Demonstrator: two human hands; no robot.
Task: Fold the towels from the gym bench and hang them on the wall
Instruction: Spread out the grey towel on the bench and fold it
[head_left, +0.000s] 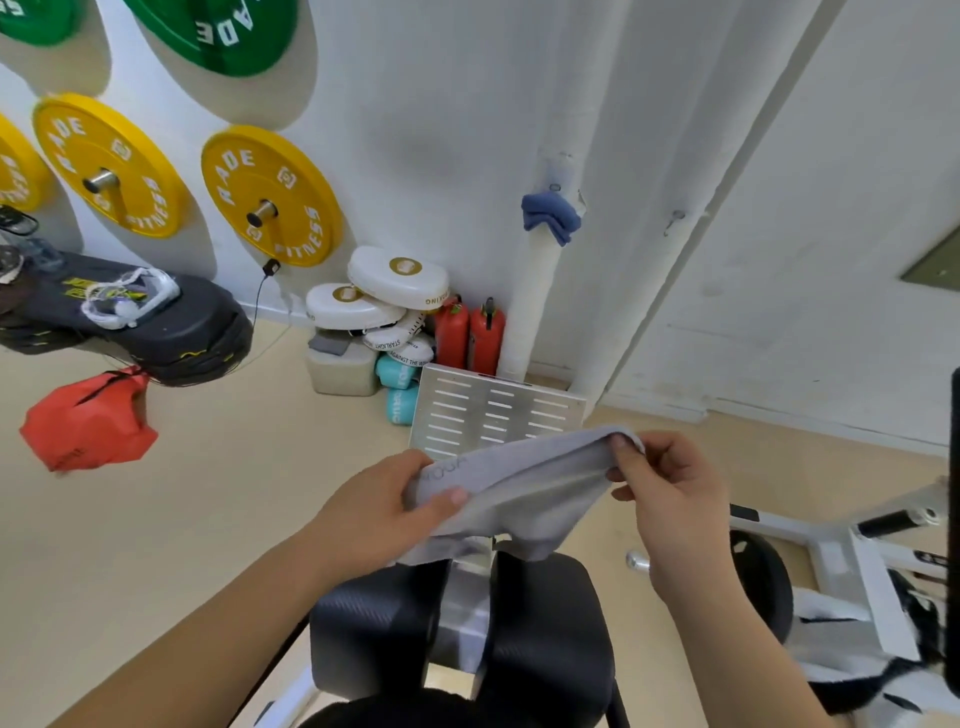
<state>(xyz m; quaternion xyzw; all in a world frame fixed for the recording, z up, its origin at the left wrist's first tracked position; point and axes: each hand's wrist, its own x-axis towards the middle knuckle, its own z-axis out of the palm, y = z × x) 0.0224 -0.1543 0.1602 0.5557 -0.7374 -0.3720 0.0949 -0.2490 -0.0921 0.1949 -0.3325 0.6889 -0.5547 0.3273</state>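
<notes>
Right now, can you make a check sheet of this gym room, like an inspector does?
Surface: black padded bench below the hands; beige floor around it.
Job's things: grey towel stretched between both hands; blue towel hanging from a wall hook; second hook bare.
Clutter: red bag at left; white boxing pads and red fire extinguishers in the corner.
Grippers: left hand pinches one end of the grey towel, right hand pinches the other.
Cables: thin black cable runs down the wall.
Surroundings: yellow weight plates and green weight plates on wall pegs.
</notes>
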